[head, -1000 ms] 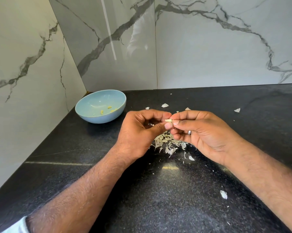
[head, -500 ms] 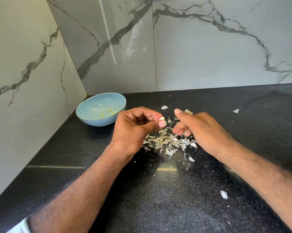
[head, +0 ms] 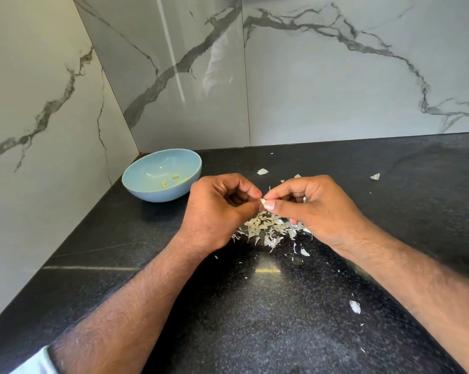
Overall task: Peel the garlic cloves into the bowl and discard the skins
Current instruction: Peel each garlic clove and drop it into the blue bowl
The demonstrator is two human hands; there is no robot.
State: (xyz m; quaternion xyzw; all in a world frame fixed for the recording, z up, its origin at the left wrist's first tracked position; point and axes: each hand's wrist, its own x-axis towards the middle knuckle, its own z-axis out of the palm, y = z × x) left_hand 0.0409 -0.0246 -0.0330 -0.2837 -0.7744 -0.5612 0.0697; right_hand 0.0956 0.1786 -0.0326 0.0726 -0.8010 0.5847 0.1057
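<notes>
In the head view, a small pale garlic clove [head: 262, 201] is held above the pile of skins [head: 268, 228], pinched between the fingertips of both hands. Too little of it shows to tell its long axis. The left hand [head: 217, 211] curls in from the pile's left, the right hand [head: 314, 209] from its right. The blue bowl [head: 161, 175], holding a few peeled cloves [head: 178, 179], sits left of the pile and beyond it.

A garlic clove [head: 262, 201] is pinched between left hand [head: 217, 211] and right hand [head: 317, 209] — above the skins [head: 268, 229]. Peeled cloves [head: 175, 179] are seen in the blue bowl [head: 157, 194].
</notes>
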